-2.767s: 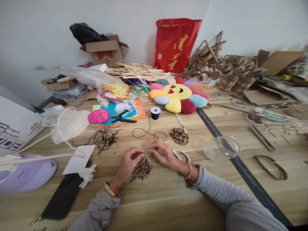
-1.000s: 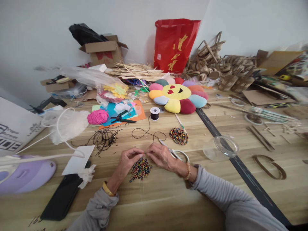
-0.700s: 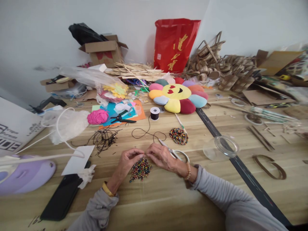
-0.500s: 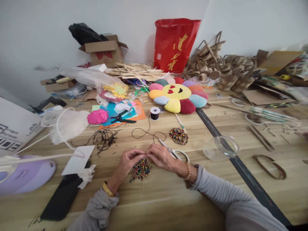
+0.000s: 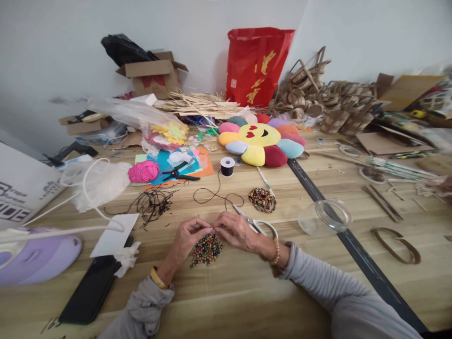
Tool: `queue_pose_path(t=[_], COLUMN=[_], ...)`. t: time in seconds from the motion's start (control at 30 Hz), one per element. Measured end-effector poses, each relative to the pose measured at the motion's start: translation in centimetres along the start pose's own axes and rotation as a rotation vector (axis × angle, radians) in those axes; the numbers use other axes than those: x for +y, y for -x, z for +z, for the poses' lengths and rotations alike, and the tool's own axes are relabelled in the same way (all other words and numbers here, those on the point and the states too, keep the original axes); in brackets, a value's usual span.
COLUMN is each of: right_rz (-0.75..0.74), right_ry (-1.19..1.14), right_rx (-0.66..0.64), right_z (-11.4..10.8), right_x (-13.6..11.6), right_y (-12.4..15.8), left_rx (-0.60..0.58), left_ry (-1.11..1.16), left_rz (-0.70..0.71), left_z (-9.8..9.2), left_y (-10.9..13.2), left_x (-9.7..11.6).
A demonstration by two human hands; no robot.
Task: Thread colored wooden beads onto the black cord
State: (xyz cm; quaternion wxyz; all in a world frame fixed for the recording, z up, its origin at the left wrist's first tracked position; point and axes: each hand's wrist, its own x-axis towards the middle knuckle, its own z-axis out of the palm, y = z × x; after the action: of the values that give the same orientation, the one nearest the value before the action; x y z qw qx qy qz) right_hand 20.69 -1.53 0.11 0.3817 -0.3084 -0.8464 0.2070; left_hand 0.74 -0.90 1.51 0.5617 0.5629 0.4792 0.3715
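Observation:
My left hand (image 5: 189, 238) and my right hand (image 5: 237, 230) meet fingertip to fingertip just above a pile of small multicoloured beads (image 5: 207, 249). Thumb and index finger of each are pinched together; whatever they pinch is too small to make out. A black cord (image 5: 212, 192) runs from a white-rimmed spool (image 5: 227, 166) in loops toward my hands. Scissors (image 5: 263, 227) lie beside my right hand, partly covered by it. Behind them is a coiled string of beads (image 5: 262, 199).
Left are tangled black cords (image 5: 155, 205), a phone (image 5: 90, 289), pink yarn (image 5: 143, 172) and a purple iron-like object (image 5: 45, 256). A flower cushion (image 5: 261, 139) sits at the back; a clear round container (image 5: 326, 217) stands right. Part of another person's hand (image 5: 447, 186) shows at the right edge.
Part of another person's hand has come into view at the right edge. My own hands have barely moved and stay pinched together over the beads.

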Motion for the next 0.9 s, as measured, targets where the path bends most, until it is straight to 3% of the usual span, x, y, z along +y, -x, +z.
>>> queue_pose_path(t=[0.2,0.43,0.67,0.9], right_rz=[0.001,-0.019,0.032,0.115], right_ry=[0.008,0.023,0.110,0.051], right_rx=[0.017,-0.072,0.032,0.060], right_z=[-0.10,-0.21,-0.22,-0.82], right_x=[-0.28,-0.20,-0.28,-0.70], right_y=[-0.15,-0.07,-0.09,-0.27], left_rx=[-0.032,-0.079,-0.011,0.015], left_ry=[-0.024,-0.026,0.001,0.037], left_rz=[0.026,0.037,0.070,0.094], left_z=[-0.09,-0.07,-0.19,-0.35], left_y=[-0.15,-0.12,0.08,-0.13], left_x=[-0.22,-0.08,0.31,-0.63])
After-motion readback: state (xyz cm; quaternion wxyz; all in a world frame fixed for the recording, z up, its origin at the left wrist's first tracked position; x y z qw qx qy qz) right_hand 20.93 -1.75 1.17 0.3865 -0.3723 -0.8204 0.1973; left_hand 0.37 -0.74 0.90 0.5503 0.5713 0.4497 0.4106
